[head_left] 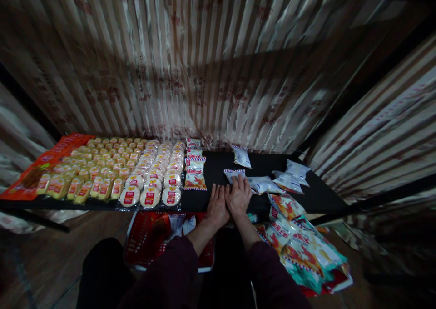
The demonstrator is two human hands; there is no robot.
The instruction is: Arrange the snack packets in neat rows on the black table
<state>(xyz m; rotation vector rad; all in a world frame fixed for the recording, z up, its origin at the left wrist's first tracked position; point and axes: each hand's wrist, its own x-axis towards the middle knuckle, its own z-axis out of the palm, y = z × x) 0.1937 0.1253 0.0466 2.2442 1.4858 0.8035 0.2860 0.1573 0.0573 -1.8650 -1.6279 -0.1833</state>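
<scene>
My left hand point(218, 205) rests on the black shelf, fingers stretched forward, open and holding nothing I can see. Right beside it, my right hand point(239, 197) lies with its fingers extended over the near side of a small snack bag point(233, 173), pressing on it or just above it. Another bag point(260, 185), silvery side up, lies by the right fingertips. To the left of my hands, printed snack bags point(195, 175) stand in a row, front side up. Farther back lies a single bag point(241, 156), back side up.
Round rice crackers in clear wrap point(150, 195) and small yellow packaged cakes point(84, 191) fill the shelf's left part, beside an orange package point(25, 181). More bags point(289, 181) lie at right. Below are a red basket point(145, 238) and a heap of snack bags point(303, 250).
</scene>
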